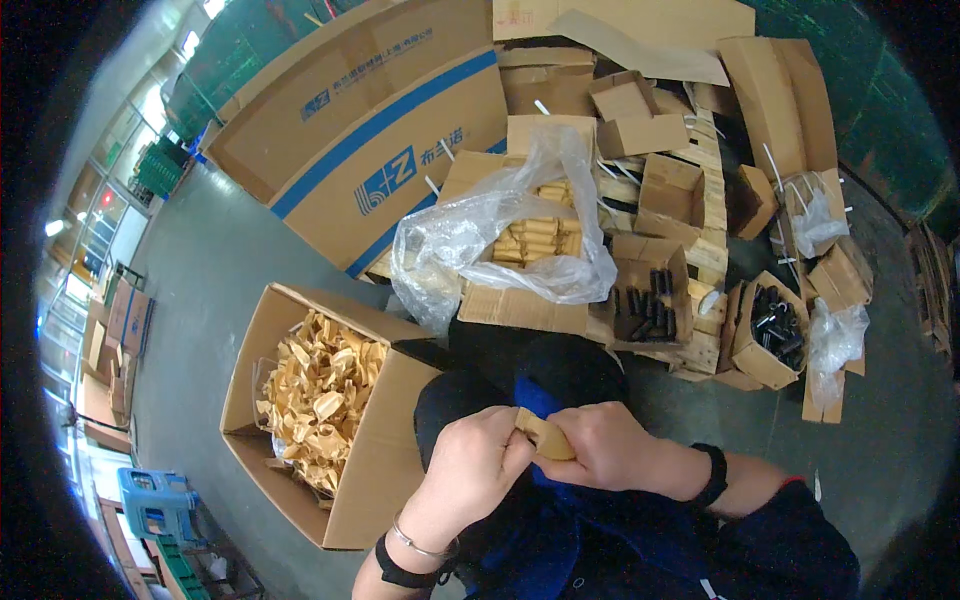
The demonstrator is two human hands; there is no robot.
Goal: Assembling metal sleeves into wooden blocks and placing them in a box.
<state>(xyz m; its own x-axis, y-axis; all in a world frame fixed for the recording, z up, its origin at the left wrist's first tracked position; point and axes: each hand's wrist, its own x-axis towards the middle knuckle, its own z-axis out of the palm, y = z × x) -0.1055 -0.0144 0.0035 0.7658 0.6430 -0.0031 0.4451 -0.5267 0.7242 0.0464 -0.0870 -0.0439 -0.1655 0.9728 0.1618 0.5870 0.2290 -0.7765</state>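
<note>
Above my lap, my left hand (472, 462) and my right hand (608, 446) are close together, both closed on a piece of brown wrapping paper (548, 438). The paper is bent between the two thumbs; whether anything is inside it I cannot tell. Just beyond my knees stands an open carton lined with clear plastic (585, 285), with several paper-wrapped rolls (540, 240) lying in rows in it. Right of it, a small cardboard box (625, 250) holds several black cylindrical parts (655, 315).
To my left, a large open carton (375, 450) is filled with crumpled brown paper (325, 400). A big cardboard panel with a blue stripe (390, 130) stands behind it. At the right, another box (745, 350) holds black parts (778, 322). Small boxes lie on a wooden pallet (712, 250).
</note>
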